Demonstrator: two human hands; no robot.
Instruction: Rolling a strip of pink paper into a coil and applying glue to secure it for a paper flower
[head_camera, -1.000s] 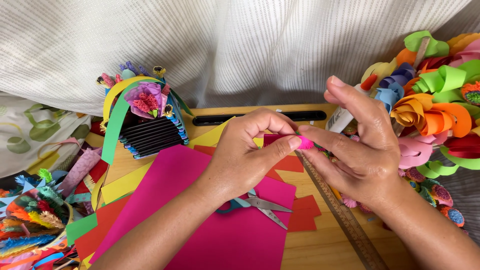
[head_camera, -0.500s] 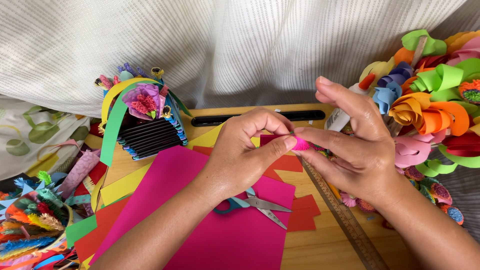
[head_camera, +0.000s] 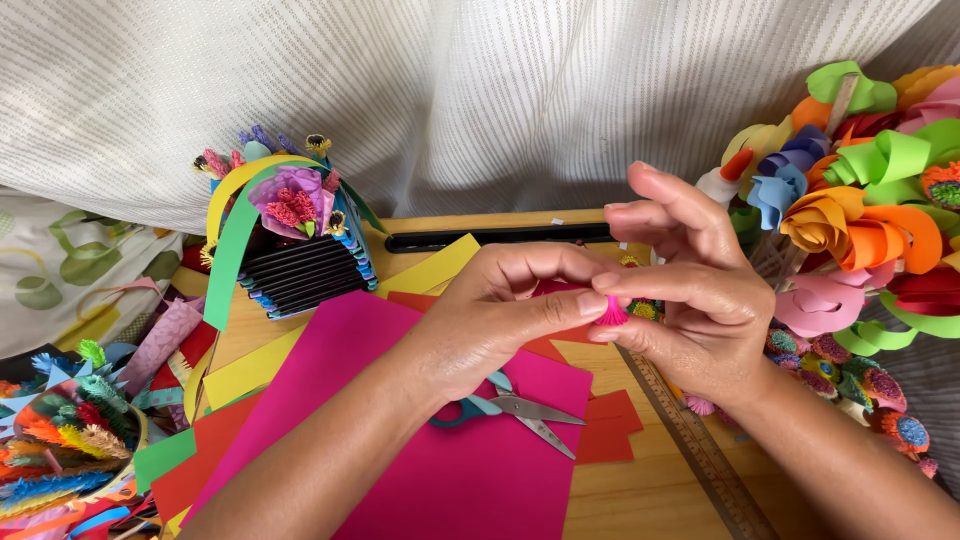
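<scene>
Fingers (head_camera: 560, 310) of both hands are pinching a tiny pink paper roll (head_camera: 612, 312) above the scissors (head_camera: 515, 410) and pink sheet (head_camera: 440, 470); light and crushable, it is probably best gripped gently at its sides.

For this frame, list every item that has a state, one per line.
left hand: thumb and forefinger pinch the pink fringed paper roll.
right hand: fingers pinch the same roll from the other side.
pink fringed paper roll: tightly rolled, held above the table.
scissors: blades slightly open, lying flat on the magenta paper sheet.
ruler: flat on the table, partly under the right hand.
</scene>
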